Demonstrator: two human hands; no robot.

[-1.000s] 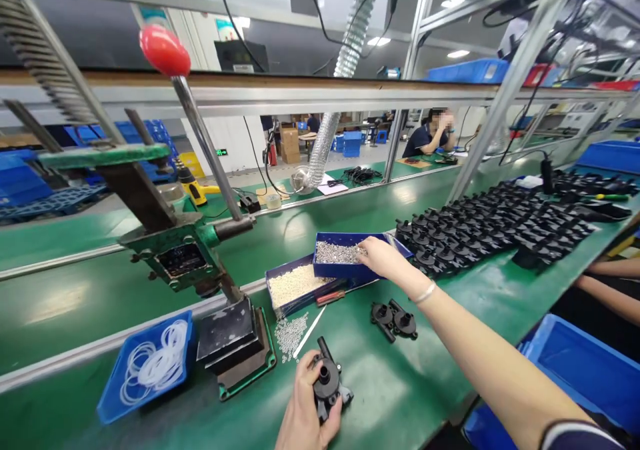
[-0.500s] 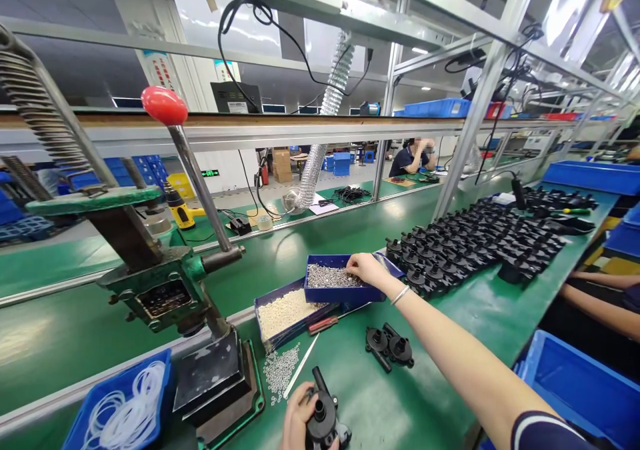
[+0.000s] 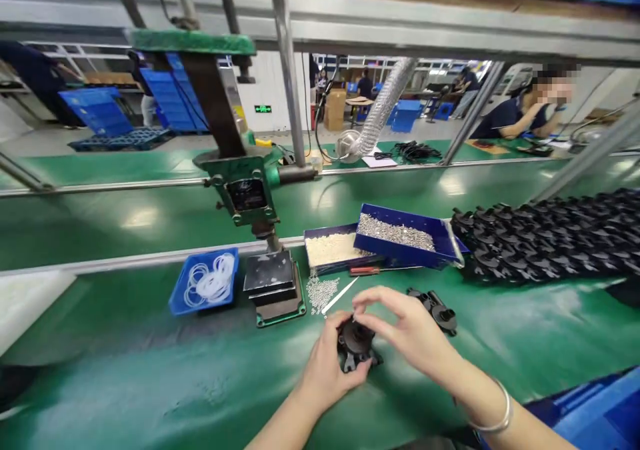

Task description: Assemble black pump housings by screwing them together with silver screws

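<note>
My left hand (image 3: 330, 363) is wrapped round a black plastic pump housing (image 3: 356, 340) with a round raised top, held just over the green bench. Above it, the thumb and forefinger of my right hand (image 3: 395, 323) are pinched together at the housing's upper edge. Whatever sits between those fingertips is too small to name. Two more black housings (image 3: 440, 313) lie just behind my right hand, partly hidden by it. Behind both hands stands a blue bin of small silver metal pieces (image 3: 397, 232), its near corner resting over a bin of cream-coloured pieces (image 3: 333, 250).
A hand press (image 3: 270, 277) stands left of the bins, beside a blue tray of white rings (image 3: 210, 280). Small clear rings (image 3: 321, 293), a white stick (image 3: 341, 295) and a red-handled screwdriver (image 3: 365, 271) lie ahead. Rows of black housings (image 3: 550, 237) fill the right. Another person (image 3: 515, 113) sits opposite.
My right hand has left the bin of metal pieces and come to the housing in my left hand. The view has turned left and downward.
</note>
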